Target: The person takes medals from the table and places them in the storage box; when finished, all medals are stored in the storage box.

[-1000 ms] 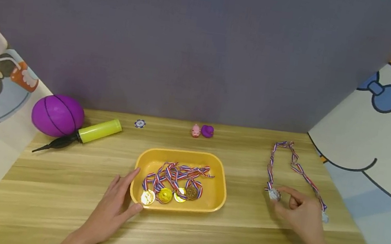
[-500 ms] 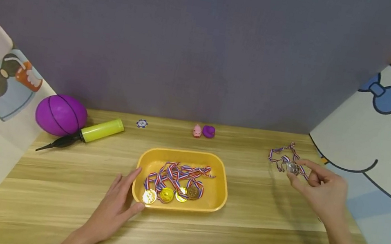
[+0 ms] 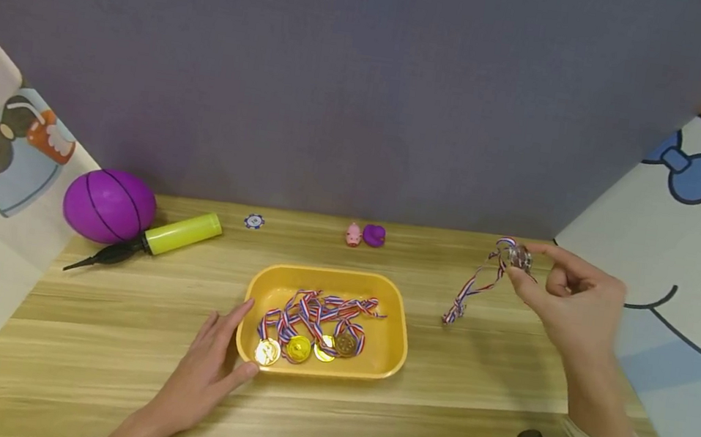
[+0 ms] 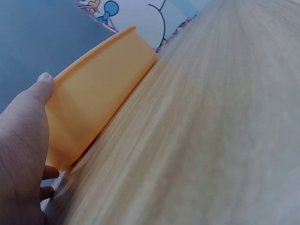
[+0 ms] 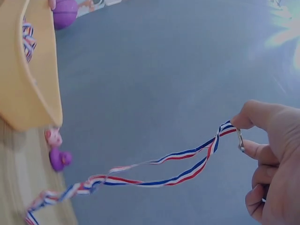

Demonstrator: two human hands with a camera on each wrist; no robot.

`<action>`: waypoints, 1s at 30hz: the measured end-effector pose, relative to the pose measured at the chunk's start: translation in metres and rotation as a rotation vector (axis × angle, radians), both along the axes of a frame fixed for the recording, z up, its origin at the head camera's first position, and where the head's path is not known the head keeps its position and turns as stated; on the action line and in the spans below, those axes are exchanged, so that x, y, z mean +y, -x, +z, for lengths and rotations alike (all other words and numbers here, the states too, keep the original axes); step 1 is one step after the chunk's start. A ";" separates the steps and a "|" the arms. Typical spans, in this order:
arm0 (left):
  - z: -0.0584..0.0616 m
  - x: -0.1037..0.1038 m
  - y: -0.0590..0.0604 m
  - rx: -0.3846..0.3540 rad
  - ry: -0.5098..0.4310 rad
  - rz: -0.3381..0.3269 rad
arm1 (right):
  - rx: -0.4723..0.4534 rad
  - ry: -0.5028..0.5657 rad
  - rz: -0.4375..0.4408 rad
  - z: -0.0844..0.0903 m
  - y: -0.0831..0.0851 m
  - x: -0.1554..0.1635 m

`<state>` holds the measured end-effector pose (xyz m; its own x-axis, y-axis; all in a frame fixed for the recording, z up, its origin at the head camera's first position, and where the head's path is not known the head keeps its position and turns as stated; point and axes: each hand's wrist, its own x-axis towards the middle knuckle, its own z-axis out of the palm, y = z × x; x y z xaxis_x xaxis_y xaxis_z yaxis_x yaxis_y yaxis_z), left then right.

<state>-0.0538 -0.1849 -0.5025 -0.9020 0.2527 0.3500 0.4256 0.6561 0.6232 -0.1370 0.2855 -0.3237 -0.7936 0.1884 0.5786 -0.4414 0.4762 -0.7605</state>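
Note:
My right hand [image 3: 579, 300] pinches a silver medal [image 3: 518, 257] between thumb and forefinger, raised above the table at the right. Its red, white and blue ribbon [image 5: 187, 178] trails away from the fingers in a loop, twisted toward its far end. At the near left corner of a yellow plastic tray [image 3: 402, 329] rests my left hand [image 3: 204, 369], the thumb on the near rim and the forefinger along the left side. Inside the tray lie several medals, gold ones [image 3: 298, 349] and a darker bronze one [image 3: 345, 344], with tangled striped ribbons [image 3: 312, 309].
A purple ball [image 3: 109, 207] and a yellow-green hand pump [image 3: 182, 233] lie at the back left. Along the back edge are a poker chip [image 3: 254, 221], a pink pig figure [image 3: 353, 234] and a purple duck [image 3: 375, 235]. A grey wall [image 3: 368, 88] rises behind.
My right hand has lifted the silver medal from the table and carried it up and back; its ribbon has swung round to the left. The left hand and tray have stayed in place.

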 end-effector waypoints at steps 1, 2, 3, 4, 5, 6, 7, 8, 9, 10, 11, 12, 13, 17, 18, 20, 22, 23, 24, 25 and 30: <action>0.000 0.000 0.000 0.000 0.001 -0.001 | 0.004 0.010 0.013 0.002 0.001 -0.003; 0.000 0.000 0.000 0.001 0.001 -0.001 | 0.008 0.025 0.025 0.003 0.002 -0.006; 0.000 0.000 0.001 0.001 0.001 -0.002 | 0.011 0.040 0.034 0.005 0.003 -0.009; 0.000 0.001 0.001 0.002 0.002 -0.003 | 0.016 0.058 0.043 0.007 0.004 -0.011; 0.000 0.001 0.001 0.003 0.001 -0.004 | 0.019 0.075 0.048 0.008 0.005 -0.013; 0.000 0.001 0.001 0.003 0.002 -0.005 | 0.020 0.093 0.055 0.010 0.006 -0.015; 0.000 0.001 0.001 0.003 0.002 -0.004 | 0.021 0.107 0.059 0.012 0.006 -0.017; 0.000 0.001 0.001 0.003 0.002 -0.004 | 0.024 0.115 0.064 0.015 0.007 -0.019; 0.000 0.001 0.001 0.002 0.001 -0.003 | 0.031 0.113 0.066 0.017 0.008 -0.021; 0.000 0.000 0.001 0.001 0.000 -0.001 | 0.036 0.118 0.069 0.019 0.010 -0.023; 0.000 0.000 0.001 -0.001 -0.001 0.000 | 0.043 0.115 0.069 0.022 0.011 -0.025; 0.000 0.000 0.001 -0.003 -0.001 0.000 | 0.054 0.124 0.079 0.025 0.013 -0.027; 0.000 0.000 0.000 -0.004 -0.002 0.001 | 0.071 0.138 0.091 0.027 0.015 -0.029; 0.000 0.000 0.000 -0.008 -0.005 0.000 | 0.143 0.205 0.149 0.039 0.021 -0.036; 0.000 0.000 0.000 -0.008 -0.006 0.000 | 0.158 0.228 0.163 0.043 0.022 -0.038; 0.000 0.001 0.000 -0.008 -0.007 -0.001 | 0.194 0.259 0.185 0.050 0.022 -0.043; 0.000 0.001 0.000 -0.009 -0.006 -0.003 | 0.228 0.281 0.206 0.057 0.021 -0.049; 0.000 0.001 0.000 -0.010 -0.006 -0.002 | 0.239 0.301 0.217 0.060 0.020 -0.052; 0.000 0.001 0.000 -0.011 -0.006 -0.002 | 0.254 0.310 0.225 0.064 0.019 -0.055; 0.000 0.001 0.000 -0.010 -0.006 -0.001 | 0.269 0.313 0.228 0.068 0.018 -0.059; 0.001 0.001 0.000 -0.010 -0.007 0.000 | 0.292 0.312 0.210 0.087 0.016 -0.074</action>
<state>-0.0539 -0.1843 -0.5014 -0.9053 0.2504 0.3433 0.4198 0.6513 0.6322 -0.1528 0.2119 -0.2369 -0.6459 0.2421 0.7240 -0.7200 0.1223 -0.6831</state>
